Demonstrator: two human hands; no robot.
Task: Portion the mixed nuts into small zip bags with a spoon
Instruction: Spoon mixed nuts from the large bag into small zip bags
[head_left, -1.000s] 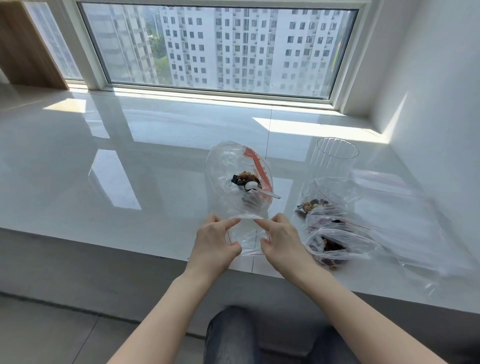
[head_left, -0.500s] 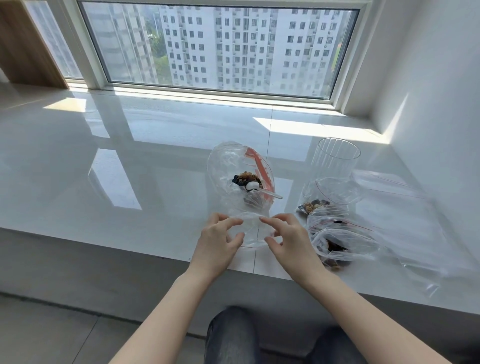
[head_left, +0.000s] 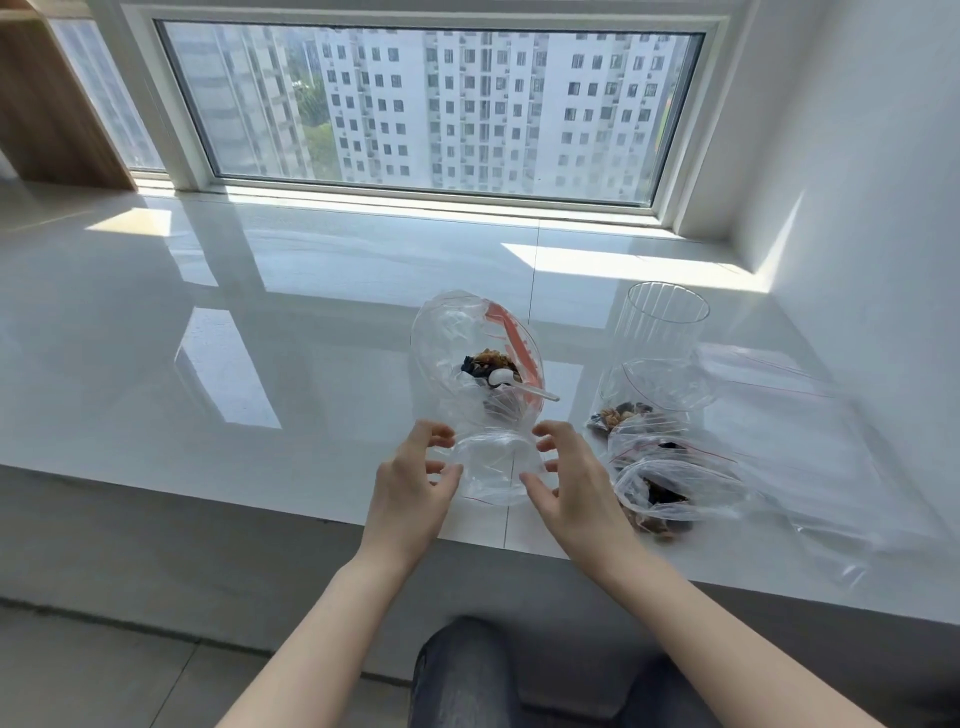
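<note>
Left hand (head_left: 413, 480) fingers loosely curled, spread, at left edge of small empty zip bag (head_left: 491, 470); firm hold cannot tell. Right hand (head_left: 569, 480) same at right edge. Bag at frame centre, on white counter (head_left: 260, 364). Just above: big bag (head_left: 475, 353) with mixed nuts (head_left: 493, 361), white spoon (head_left: 511, 382) inside. Right of centre: filled small bags (head_left: 670, 488), clear glass (head_left: 662, 325).

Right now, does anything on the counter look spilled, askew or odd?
No spill shows. Mildly odd: the spoon lies inside the large nut bag, handle poking out, and the filled small bags lie open-mouthed on their sides.
</note>
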